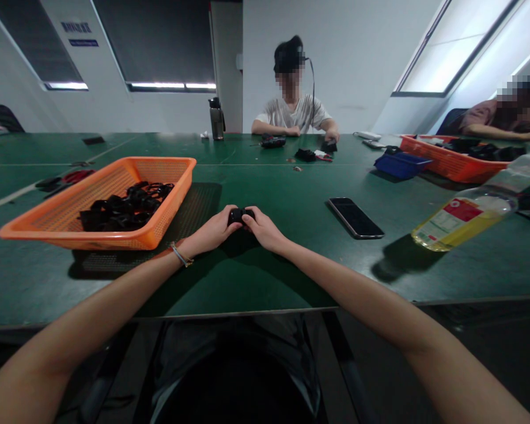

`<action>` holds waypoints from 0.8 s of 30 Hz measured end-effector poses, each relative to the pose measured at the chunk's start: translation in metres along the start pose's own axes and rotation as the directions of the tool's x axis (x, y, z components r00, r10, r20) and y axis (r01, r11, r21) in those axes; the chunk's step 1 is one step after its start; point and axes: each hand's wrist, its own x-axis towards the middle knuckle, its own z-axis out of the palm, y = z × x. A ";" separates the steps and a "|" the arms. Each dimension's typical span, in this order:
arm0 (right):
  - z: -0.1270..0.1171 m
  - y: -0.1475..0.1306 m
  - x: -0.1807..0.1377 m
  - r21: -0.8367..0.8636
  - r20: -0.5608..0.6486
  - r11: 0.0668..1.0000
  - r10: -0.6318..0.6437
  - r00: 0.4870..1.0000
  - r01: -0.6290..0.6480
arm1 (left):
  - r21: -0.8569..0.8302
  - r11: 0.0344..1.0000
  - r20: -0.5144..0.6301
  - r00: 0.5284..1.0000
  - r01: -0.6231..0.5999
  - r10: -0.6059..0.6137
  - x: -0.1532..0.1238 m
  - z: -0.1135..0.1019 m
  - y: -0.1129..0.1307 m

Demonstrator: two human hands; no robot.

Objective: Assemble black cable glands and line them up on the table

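A small glossy black part [235,217], too small to name, is held between my two hands just above the green table [274,282]. My left hand [216,228] is closed on its left side, thumb and fingers pressed against it. From the right, my right hand [265,228] pinches the same part. Left of my hands stands an orange plastic basket [168,209] with a heap of black parts [128,206] in it.
To the right lie a phone [355,218] and a bottle of yellow liquid [461,218]. A blue tray [401,164] and a second orange basket [459,162] stand beyond. Across the table, a person [294,112] sits near a dark tool [271,142] and a tumbler [216,119].
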 end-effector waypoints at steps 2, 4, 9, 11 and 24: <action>0.000 0.002 0.002 -0.003 -0.004 1.000 -0.018 1.000 0.018 | -0.038 0.999 -0.012 1.000 -0.003 0.003 0.000 0.001 -0.001; -0.001 0.003 0.004 -0.016 -0.009 0.999 -0.043 0.999 0.043 | -0.088 0.996 -0.027 1.000 -0.003 0.001 0.001 0.002 -0.003; -0.003 0.003 0.008 -0.056 -0.024 0.991 -0.121 0.992 0.119 | -0.234 0.971 -0.068 0.996 0.044 -0.062 0.005 0.011 -0.007; -0.002 0.002 0.008 -0.100 -0.026 0.983 -0.156 0.987 0.153 | -0.278 0.958 -0.107 0.989 0.071 -0.105 0.008 0.015 -0.007; 0.015 0.003 0.038 -0.226 -0.338 0.974 -0.056 0.940 -0.023 | -0.384 0.908 -0.259 0.923 0.171 -0.283 0.018 0.029 -0.004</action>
